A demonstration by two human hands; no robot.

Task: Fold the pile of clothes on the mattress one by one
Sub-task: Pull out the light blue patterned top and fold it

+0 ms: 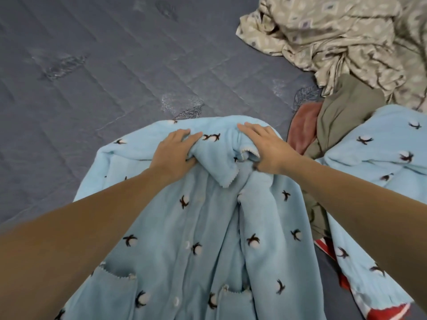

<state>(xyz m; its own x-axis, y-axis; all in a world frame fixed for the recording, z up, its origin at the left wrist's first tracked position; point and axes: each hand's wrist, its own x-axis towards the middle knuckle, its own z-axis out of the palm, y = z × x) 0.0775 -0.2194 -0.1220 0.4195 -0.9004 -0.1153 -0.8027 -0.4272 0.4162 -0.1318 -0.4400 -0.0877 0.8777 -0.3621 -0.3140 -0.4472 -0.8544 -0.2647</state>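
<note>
A light blue fleece pyjama top [208, 227] with small dark-and-white motifs, white buttons and two front pockets lies spread on the grey quilted mattress [92, 65], collar end away from me. My left hand [173, 151] grips the fabric at the collar's left side, thumb tucked under a fold. My right hand [265, 146] lies on the collar's right side, fingers stretched forward and thumb pinching the scalloped collar edge. To the right lies the pile: a matching light blue piece [381, 153], an olive garment [342, 116], a pink-brown one [305, 128] and a beige patterned cloth [335, 35].
A red and white striped cloth [342, 280] shows under the blue fabric at the lower right. The mattress stretches bare to the left and far side, with a few worn patches on its cover.
</note>
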